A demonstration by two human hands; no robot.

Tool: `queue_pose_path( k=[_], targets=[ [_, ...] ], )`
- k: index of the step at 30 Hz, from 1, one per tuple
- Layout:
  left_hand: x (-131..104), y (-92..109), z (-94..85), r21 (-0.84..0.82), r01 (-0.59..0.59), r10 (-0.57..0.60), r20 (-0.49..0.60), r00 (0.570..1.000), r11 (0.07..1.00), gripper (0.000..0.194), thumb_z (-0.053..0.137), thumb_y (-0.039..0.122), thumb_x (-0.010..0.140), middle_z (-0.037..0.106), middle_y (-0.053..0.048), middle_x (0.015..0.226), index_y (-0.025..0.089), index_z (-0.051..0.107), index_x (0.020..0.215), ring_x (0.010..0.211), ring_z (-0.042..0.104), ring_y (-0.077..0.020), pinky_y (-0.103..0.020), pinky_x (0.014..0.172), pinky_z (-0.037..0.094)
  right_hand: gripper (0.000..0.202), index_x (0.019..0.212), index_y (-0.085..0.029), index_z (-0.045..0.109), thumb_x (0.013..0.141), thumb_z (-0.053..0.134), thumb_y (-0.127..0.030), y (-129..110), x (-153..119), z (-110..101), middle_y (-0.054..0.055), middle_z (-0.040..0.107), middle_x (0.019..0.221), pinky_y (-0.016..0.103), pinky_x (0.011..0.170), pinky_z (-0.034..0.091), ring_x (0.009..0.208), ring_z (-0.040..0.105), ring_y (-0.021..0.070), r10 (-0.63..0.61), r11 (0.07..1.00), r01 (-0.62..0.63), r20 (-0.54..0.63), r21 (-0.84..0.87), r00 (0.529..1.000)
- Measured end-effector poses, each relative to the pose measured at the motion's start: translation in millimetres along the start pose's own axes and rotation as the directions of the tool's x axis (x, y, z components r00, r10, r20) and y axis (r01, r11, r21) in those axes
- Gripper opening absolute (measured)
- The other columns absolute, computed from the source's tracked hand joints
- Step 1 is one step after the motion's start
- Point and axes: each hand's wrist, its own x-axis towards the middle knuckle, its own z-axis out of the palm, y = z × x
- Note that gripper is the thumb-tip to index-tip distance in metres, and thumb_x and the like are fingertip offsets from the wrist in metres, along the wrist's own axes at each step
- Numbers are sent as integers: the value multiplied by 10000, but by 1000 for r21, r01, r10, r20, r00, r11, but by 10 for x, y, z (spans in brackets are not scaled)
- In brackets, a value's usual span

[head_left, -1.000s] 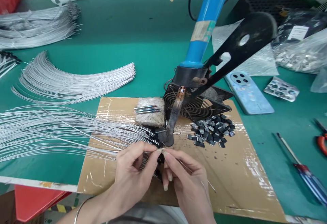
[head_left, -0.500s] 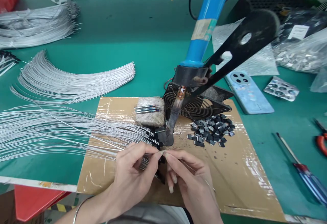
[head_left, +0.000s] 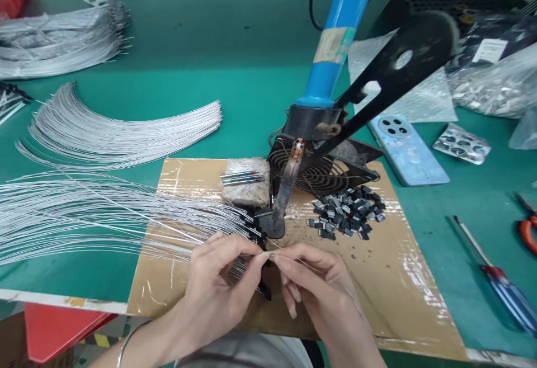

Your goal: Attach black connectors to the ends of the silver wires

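Note:
My left hand [head_left: 226,278] is closed in a pinch, thumb against forefinger. What sits between its tips is too small to make out. Close beside it, the fingertips of my right hand [head_left: 314,284] pinch a thin wire [head_left: 310,266], which trails back over the fingers. The two pinches nearly touch. Under and left of my left hand runs a spread bundle of white cables [head_left: 104,206], with black connector ends [head_left: 251,227] just beyond the fingers. The tip of a soldering iron [head_left: 287,183] in a blue-handled holder points down right behind my hands.
A cardboard sheet [head_left: 377,306] covers the work area. Small black connectors [head_left: 348,211] lie heaped at right, near a fan [head_left: 323,172]. A wrapped block [head_left: 245,192] carries short wires. Farther right are a phone [head_left: 409,150], a screwdriver [head_left: 499,284] and pliers [head_left: 528,228]. More cables [head_left: 130,133] lie behind.
My right hand has shifted slightly right and down, and its pinch has drawn a little away from the left one. My left hand has hardly moved.

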Motion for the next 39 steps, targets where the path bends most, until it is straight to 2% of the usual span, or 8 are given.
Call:
queue_pose_path(
  k=[4,7,14,19,23,31,36,39],
  targets=[
    [14,2,2,12,2,-3,15,1000,1000,151,664,101,939,648,66,642,204,694,833,529,463,-87,-264,577,362,262,763,-181,828,752,909,-430,-107,-48,43,-31,581,509,159,409,424,406,520,62,41,997,-43,-35,-57,999],
    [9,-5,15,18,28,-28,-17,999,999,155,665,121,939,634,65,635,202,695,811,501,409,-84,-253,541,348,261,793,-186,838,760,905,-435,-91,-44,45,-22,610,551,166,415,447,424,526,65,26,998,-29,-36,-63,999],
    [-32,-4,50,54,85,-81,-72,994,995,150,656,144,944,589,62,604,208,705,817,498,365,-98,-245,491,315,214,863,-204,848,827,861,-415,90,32,17,-37,550,572,147,397,463,447,464,53,-54,998,53,25,26,998],
    [-30,11,78,66,64,-58,-95,994,996,167,651,127,942,582,60,592,202,695,799,492,365,-95,-243,473,302,207,820,-192,843,812,869,-398,91,-8,111,-43,513,575,132,389,452,450,443,44,-38,995,43,-54,93,998],
    [-25,26,104,65,48,-39,-141,989,997,162,658,109,929,594,54,601,190,699,795,479,360,-87,-238,456,297,182,828,-202,849,805,874,-380,156,-14,161,-44,498,560,116,347,418,432,429,44,-88,983,96,-55,154,995],
    [-38,48,133,24,119,-112,-178,978,993,173,656,127,922,412,79,537,195,700,769,453,315,-85,-237,418,256,146,852,-215,855,828,858,-358,269,-8,231,-44,513,557,98,358,442,428,458,42,-137,962,157,-104,221,985],
    [-26,49,131,-38,217,-220,-131,967,975,196,640,167,931,376,75,533,195,694,744,466,292,-89,-238,427,248,171,910,-234,857,858,830,-396,282,-43,214,-19,607,631,139,375,459,441,502,59,-101,982,114,-96,152,990],
    [-19,23,121,-87,295,-303,-87,949,951,197,642,228,940,384,72,519,192,695,754,470,279,-92,-241,430,236,228,952,-251,854,894,778,-459,162,-53,110,15,690,737,212,429,508,482,578,103,-164,985,153,-155,-81,974]
  ],
)
